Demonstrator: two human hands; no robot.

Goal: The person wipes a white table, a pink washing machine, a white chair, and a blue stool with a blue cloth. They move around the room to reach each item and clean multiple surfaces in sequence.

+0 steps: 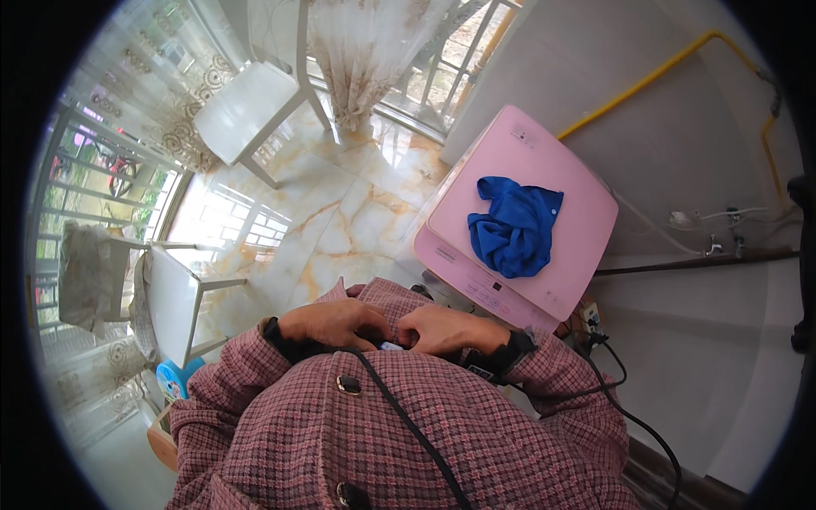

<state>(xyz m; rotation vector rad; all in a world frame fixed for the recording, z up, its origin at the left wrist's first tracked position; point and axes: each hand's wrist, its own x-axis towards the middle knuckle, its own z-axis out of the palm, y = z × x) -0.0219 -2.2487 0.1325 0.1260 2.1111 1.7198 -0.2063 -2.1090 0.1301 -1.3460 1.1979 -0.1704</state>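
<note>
My left hand (336, 322) and my right hand (440, 328) are close together at my waist, fingers curled in toward each other. Between them a small piece of a white or pale blue item (390, 346) shows; which hand holds it is unclear, as the fingertips are hidden. Black bands circle both wrists, over the sleeves of a pink checked coat (395, 414). A crumpled blue cloth (516, 226) lies on the pink lid of an appliance (542, 153), beyond my right hand, and neither hand touches it.
White chairs (252, 108) (172, 306) stand by curtained windows, one with cloth over its back. A yellow pipe (637, 89) and a small tap (713, 246) are on the right wall. Black cables (644, 424) run beside my right arm, near a power socket (591, 313).
</note>
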